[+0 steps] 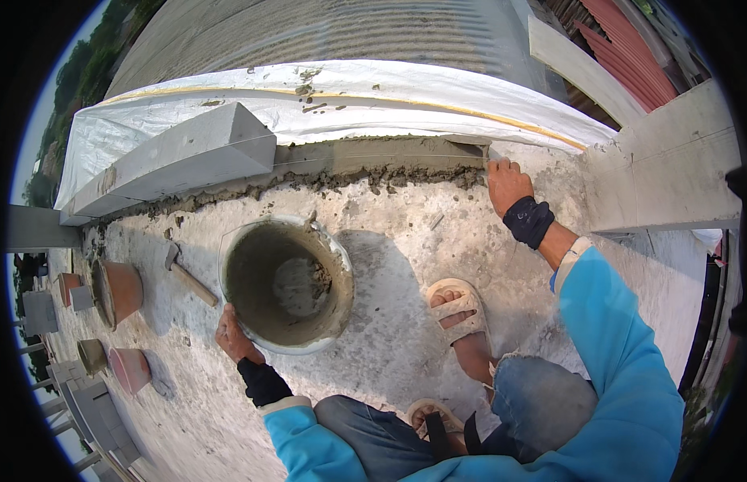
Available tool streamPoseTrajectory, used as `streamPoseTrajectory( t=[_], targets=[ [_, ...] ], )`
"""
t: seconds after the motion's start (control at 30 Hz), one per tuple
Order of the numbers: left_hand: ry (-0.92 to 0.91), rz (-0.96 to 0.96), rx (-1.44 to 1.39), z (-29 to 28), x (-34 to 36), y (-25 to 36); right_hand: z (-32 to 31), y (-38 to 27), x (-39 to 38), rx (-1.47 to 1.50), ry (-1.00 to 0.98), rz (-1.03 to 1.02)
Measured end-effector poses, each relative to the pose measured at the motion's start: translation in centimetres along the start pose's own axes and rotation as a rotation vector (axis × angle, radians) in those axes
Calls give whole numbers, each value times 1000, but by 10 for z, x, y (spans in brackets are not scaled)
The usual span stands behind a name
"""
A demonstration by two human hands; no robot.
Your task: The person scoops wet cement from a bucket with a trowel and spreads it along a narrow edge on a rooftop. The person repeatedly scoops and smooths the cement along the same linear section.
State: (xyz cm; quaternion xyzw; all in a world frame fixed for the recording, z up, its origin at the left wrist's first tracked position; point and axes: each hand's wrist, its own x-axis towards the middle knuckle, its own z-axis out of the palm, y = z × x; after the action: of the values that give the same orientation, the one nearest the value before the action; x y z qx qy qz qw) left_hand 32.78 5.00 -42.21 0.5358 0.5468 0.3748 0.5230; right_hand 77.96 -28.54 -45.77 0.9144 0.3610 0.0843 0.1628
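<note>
My right hand is closed around the handle of a trowel, most of which my fingers hide. The trowel's blade lies at the right end of a strip of wet grey mortar. My left hand grips the near left rim of a round bucket, its fingers closed over the edge. Some mortar clings to the bucket's inner wall and bottom. Left of the mortar strip, a long pale grey block sits in line with it. A thin string runs along the block and above the mortar.
Left of the bucket lies a hammer with a wooden handle. Orange pots, a pink bucket and stacked blocks stand farther left. White sheeting hangs beyond the edge; a concrete post rises at right.
</note>
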Motion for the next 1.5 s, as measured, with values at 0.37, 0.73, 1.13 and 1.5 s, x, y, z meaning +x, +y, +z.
streamPoseTrajectory(
  t=[0.37, 0.73, 1.13, 1.5],
  targets=[
    [-46, 9, -71, -7, 1, -9, -14, -29, -121, 837, -335, 151],
    [-42, -25, 48, -16, 1, -11, -49, -210, 52, 623, 1, -544],
    [-66, -20, 1, -15, -3, -6, 13, 34, -16, 273, -217, -194],
    [-52, 28, 60, -1, -6, 2, 25, -17, -108, 1241, -539, 449]
  ],
)
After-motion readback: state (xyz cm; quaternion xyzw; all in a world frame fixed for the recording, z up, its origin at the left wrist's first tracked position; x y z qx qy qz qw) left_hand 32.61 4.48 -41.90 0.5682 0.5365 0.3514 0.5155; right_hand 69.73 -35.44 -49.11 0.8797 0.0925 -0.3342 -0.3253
